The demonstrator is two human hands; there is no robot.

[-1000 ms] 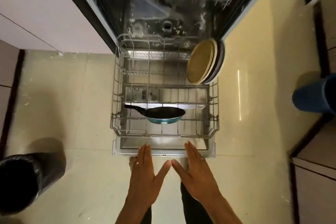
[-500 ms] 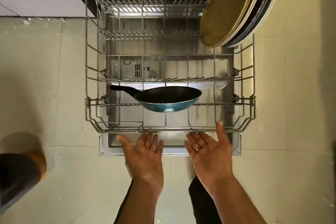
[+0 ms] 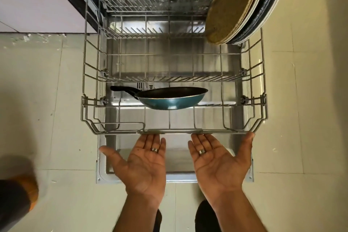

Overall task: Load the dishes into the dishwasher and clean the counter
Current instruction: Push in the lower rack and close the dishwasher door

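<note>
Rack: grey wire lower dishwasher rack, drawn out over the open stainless dishwasher door; its front rail sits just above both palms.
Left hand: left hand, palm up, fingers straight and close together, thumb swung wide to the side; the tips reach the front rail, gripping nothing.
Right hand: right hand, palm up too, fingers straight and slightly fanned, thumb tip up near the rack's right front corner; it holds nothing either.
Rings: 1 band on each hand.
Pan: teal frying pan with a black inside and black handle, lying at the front of the rack, handle pointing left.
Plates: stack of round plates, tan in front and dark behind, standing on edge at the right rear corner.
Step in hand: looks like moving the rack by its front rail, most likely sliding it back in; I can't tell for certain.
Doing it well: push evenly with both hands along the runners, level and slow, so the rack doesn't skew.
Risk: a jolt could tip the upright plates or slide the pan.
Floor: pale tiles; a dark, blurred thing with an orange patch at the left edge.
</note>
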